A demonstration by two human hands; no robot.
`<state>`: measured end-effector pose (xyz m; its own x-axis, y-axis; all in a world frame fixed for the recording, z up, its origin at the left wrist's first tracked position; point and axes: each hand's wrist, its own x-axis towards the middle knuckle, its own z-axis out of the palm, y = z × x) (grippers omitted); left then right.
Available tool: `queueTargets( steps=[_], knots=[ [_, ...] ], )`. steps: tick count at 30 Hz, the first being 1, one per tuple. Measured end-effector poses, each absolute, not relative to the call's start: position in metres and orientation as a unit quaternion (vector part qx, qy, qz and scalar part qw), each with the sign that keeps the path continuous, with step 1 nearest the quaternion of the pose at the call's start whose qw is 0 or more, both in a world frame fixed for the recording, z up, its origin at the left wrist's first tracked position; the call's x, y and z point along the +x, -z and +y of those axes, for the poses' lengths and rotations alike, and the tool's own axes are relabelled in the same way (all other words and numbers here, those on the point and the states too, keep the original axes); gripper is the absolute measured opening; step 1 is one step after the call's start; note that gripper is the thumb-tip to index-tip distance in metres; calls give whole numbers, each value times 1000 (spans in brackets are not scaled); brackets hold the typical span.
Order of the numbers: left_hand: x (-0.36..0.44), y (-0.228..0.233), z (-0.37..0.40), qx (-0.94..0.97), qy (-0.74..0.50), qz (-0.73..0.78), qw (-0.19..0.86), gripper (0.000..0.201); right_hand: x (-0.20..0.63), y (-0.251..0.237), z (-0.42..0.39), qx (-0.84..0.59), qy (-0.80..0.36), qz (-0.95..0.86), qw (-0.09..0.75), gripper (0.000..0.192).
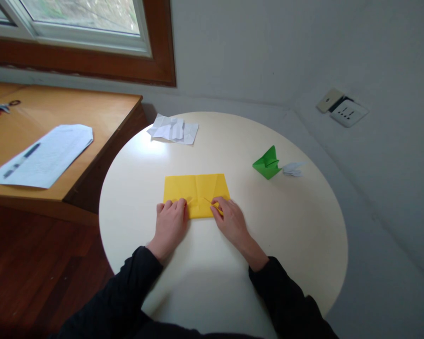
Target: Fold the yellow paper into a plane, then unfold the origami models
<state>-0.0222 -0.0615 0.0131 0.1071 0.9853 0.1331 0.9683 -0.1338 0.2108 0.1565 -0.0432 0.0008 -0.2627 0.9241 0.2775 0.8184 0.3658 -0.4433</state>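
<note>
A creased sheet of yellow paper [189, 186] lies flat on the round white table, with fold lines across it and a crease down its middle. At its near left part, my left hand [172, 223] is closed with curled fingers pressed on the paper. My right hand [230, 220] pinches a layer of the paper at the near right part, thumb and fingertips together. Small raised flaps show between the two hands. How many layers the paper has there I cannot tell.
A folded green paper piece [268, 163] and a small white folded paper [292, 169] stand at the right. Creased white paper [171, 129] lies at the table's far edge. On a wooden desk [102, 110] are printed sheets [56, 153], a pen [21, 160] and scissors [2, 108].
</note>
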Motion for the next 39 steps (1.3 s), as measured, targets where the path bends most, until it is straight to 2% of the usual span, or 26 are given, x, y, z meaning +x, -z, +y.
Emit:
queueTargets(
  steps=[13, 20, 26, 29, 32, 39],
  knots=[
    [-24, -16, -64, 735, -144, 661, 40, 24, 156, 1, -44, -562, -98, -783, 249, 9],
    [-23, -18, -65, 732, -132, 668, 8, 25, 155, 2, -45, -596, -59, -764, 240, 10],
    [-25, -13, -66, 731, -134, 669, -8, 28, 156, 2, -45, -614, -73, -749, 238, 8],
    [-25, -12, -65, 752, -152, 641, -4, 30, 157, 3, -45, -618, -74, -746, 236, 13],
    [-23, -13, -62, 800, -145, 583, -1, 41, 156, 3, -45, -621, -66, -748, 227, 15],
    [-8, -2, -76, 863, -96, 496, -24, 42, 155, 3, -44, -619, -47, -749, 230, 13]
  ],
)
